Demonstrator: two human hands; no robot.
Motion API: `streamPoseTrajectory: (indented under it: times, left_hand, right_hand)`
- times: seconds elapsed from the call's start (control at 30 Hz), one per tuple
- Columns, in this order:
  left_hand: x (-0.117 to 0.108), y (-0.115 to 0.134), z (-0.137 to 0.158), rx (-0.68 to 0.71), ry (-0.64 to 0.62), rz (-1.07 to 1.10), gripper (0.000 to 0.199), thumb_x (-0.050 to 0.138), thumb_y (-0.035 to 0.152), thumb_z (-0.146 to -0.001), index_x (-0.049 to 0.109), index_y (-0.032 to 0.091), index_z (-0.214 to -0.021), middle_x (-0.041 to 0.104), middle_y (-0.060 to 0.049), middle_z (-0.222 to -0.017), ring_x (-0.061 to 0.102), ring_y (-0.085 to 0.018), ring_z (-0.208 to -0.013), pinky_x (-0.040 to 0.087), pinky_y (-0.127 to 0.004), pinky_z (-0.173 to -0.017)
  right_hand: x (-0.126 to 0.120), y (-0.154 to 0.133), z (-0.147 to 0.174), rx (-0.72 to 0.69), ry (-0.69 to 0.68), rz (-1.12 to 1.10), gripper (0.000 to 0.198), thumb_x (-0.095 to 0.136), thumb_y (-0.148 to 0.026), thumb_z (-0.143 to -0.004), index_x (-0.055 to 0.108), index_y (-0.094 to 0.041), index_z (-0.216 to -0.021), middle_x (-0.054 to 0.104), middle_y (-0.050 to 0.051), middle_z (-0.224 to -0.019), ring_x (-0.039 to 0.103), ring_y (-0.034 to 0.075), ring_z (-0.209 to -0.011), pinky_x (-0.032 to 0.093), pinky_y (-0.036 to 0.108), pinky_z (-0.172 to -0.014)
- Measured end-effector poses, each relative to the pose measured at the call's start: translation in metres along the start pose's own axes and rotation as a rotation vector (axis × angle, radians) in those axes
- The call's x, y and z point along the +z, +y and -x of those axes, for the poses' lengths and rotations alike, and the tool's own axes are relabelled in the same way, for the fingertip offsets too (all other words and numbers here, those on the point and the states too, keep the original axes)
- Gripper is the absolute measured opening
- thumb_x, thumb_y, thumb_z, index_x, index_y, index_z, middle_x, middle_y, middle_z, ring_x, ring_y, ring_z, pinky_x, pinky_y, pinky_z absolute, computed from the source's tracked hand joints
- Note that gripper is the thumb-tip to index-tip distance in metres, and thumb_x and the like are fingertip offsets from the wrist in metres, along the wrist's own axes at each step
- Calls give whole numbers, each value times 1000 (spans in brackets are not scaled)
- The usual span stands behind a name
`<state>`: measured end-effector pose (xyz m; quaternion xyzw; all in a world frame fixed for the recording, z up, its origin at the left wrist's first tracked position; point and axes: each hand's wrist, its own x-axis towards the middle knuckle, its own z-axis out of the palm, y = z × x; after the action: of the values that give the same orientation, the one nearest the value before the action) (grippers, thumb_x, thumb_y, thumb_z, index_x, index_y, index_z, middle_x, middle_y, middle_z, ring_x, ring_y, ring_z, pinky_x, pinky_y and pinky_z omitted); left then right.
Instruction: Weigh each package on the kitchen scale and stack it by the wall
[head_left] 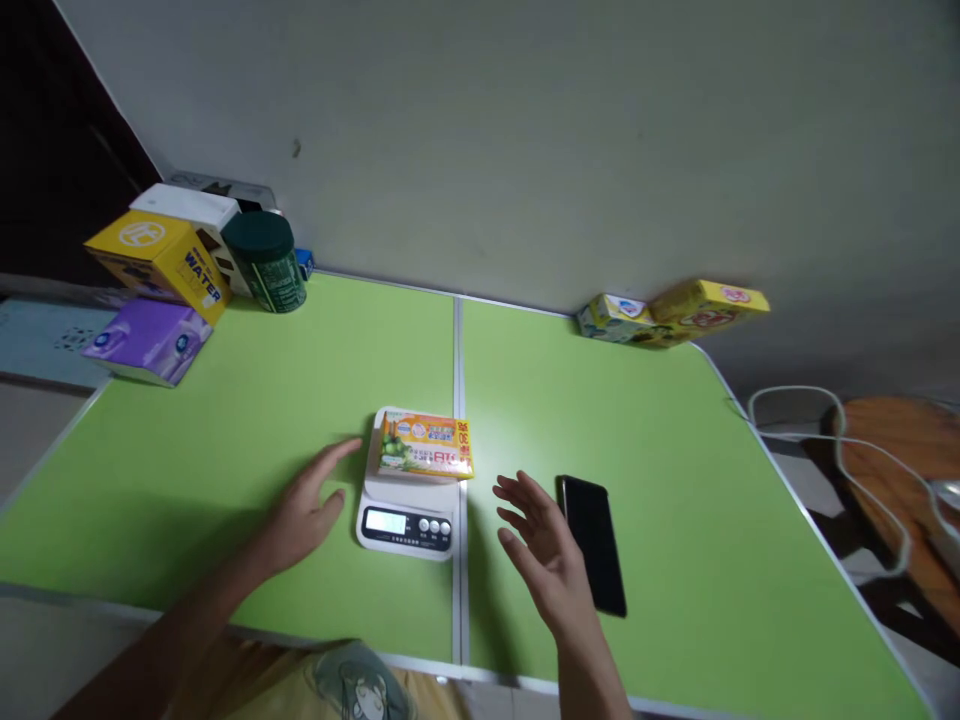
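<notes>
Left hand (304, 515) is hovering just beside the white scale (405, 543), thumb and fingers wide apart. Scale's display (386, 522) is glowing; orange packet (426, 447) is lying on its platform (412, 490), overhanging the right edge. Right hand (546, 550) is hovering, also wide. Black phone (598, 545) is lying just beside it, on the green table (712, 520).

Cannot read the white scale (409, 493)'s pale rectangular display (386, 522) or fully see the blue box (304, 262) behind the dark-green cylindrical tub (264, 266) near the desk (337, 345)'s back-left corner.
</notes>
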<state>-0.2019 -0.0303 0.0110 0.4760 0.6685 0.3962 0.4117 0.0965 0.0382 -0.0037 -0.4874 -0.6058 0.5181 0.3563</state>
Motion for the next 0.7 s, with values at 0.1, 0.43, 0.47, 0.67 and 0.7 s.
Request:
streamPoseTrajectory:
  times: [0.1, 0.43, 0.47, 0.67, 0.7]
  left_hand:
    - [10, 13, -8, 93, -58, -63, 63, 48, 12, -80, 42, 22, -142, 44, -9, -151, 38, -24, -141, 28, -46, -119]
    - [17, 31, -44, 203, -114, -21, 75, 60, 7, -70, 38, 20, -141, 44, -13, -145, 41, -26, -137, 33, -44, -117]
    - [14, 28, -45, 216, -108, -12, 75, 61, 7, -69, 39, 21, -140, 45, -13, -144, 42, -26, -136, 34, -44, -116]
    - [-23, -2, -46, 175, 133, -19, 72, 62, 4, -64, 40, 21, -131, 50, -13, -133, 52, -26, -123, 47, -43, -105]
    - [-32, -7, -47, 164, 223, -25, 67, 62, 4, -63, 43, 20, -126, 53, -12, -127, 55, -25, -118, 50, -41, -100]
  right_hand:
    - [5, -14, -24, -83, -135, 160, 65, 62, -33, -88, 31, -40, -145, 40, 8, -152, 42, 25, -138, 46, 49, -105]
    - [22, -47, -96, -113, -421, 364, 64, 70, -26, -75, 47, -27, -134, 57, 12, -136, 65, 27, -112, 59, 43, -90]
    - [26, -53, -101, -130, -435, 378, 61, 72, -26, -74, 49, -26, -131, 60, 12, -132, 66, 28, -110, 60, 43, -89]
    - [89, -93, -146, -363, -663, 464, 58, 69, -28, -79, 48, -26, -134, 59, 12, -133, 64, 27, -113, 59, 46, -92]
    - [106, -95, -156, -380, -686, 443, 59, 67, -27, -80, 47, -26, -136, 58, 12, -135, 62, 26, -116, 59, 46, -92]
